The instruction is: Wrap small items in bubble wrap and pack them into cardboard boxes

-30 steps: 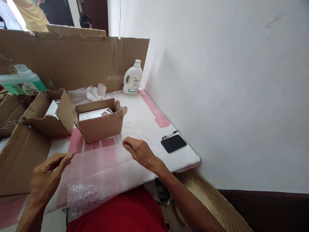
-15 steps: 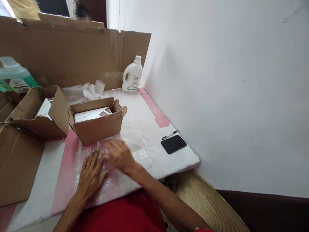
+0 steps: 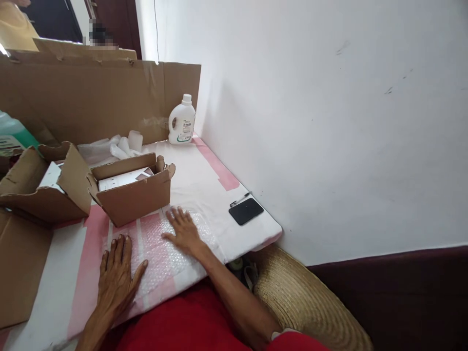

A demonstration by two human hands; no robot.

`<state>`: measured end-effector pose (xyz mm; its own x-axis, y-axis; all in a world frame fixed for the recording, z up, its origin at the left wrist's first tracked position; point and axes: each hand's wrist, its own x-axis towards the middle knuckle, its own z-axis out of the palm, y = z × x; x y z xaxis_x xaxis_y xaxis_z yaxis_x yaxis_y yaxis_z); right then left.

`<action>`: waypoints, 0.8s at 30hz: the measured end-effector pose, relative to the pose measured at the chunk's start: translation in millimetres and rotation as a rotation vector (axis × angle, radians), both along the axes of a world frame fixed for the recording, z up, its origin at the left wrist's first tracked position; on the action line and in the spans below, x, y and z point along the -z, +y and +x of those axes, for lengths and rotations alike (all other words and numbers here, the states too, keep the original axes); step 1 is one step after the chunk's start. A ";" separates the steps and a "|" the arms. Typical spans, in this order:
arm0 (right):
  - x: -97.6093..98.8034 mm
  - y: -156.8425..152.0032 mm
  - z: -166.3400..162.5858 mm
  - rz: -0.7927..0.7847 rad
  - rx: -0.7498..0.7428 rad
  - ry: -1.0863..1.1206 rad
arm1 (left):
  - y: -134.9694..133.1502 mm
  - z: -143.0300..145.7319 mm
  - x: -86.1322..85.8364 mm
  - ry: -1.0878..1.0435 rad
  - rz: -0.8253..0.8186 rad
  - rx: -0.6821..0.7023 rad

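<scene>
A sheet of clear bubble wrap point(image 3: 161, 248) lies flat on the white and pink table cover point(image 3: 204, 180) near the front edge. My left hand point(image 3: 117, 273) rests flat on its left part, fingers spread and open. My right hand point(image 3: 185, 231) lies flat on its right part, fingers also stretched out. Just behind the wrap stands a small open cardboard box point(image 3: 133, 192) with a white item inside.
A second open carton point(image 3: 44, 187) sits to the left, flat cardboard point(image 3: 18, 263) below it. A white bottle point(image 3: 182, 122) stands at the back by a tall cardboard wall point(image 3: 91, 97). A black phone point(image 3: 246, 211) and pen lie at the right edge. A straw hat point(image 3: 303, 297) lies below the table.
The bubble wrap, held up by both hands a second ago, now lies flat on the table. Both hands have spread apart over it, the left sliding left and the right sliding right.
</scene>
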<state>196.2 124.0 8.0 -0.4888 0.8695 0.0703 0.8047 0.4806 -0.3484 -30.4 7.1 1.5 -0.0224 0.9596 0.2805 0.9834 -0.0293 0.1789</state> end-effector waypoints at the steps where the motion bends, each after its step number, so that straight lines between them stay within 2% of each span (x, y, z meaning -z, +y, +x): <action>1: 0.6 5.5 15.2 -0.013 0.058 -0.020 | -0.9 -0.9 -0.7 0.000 0.001 -0.022; 5: 3.6 14.8 49.5 -0.020 0.140 -0.051 | -3.8 -7.3 -1.9 0.014 -0.010 -0.080; 9: 2.8 13.4 49.5 -0.025 0.137 -0.043 | -4.2 -9.6 -4.4 0.026 -0.017 -0.082; 12: -1.8 2.0 54.2 0.033 0.124 -0.012 | -11.9 -11.7 -7.0 0.029 0.053 -0.041; 15: -5.0 -22.0 74.5 0.096 -0.038 -0.014 | -31.2 -19.5 -7.5 0.069 0.094 0.145; 18: -5.0 -50.4 101.5 0.043 -0.248 -0.077 | -55.5 -33.7 -4.5 0.143 0.053 0.328; 24: -3.0 -82.1 132.3 0.027 -0.386 -0.123 | -87.8 -66.9 -1.5 0.158 0.032 0.460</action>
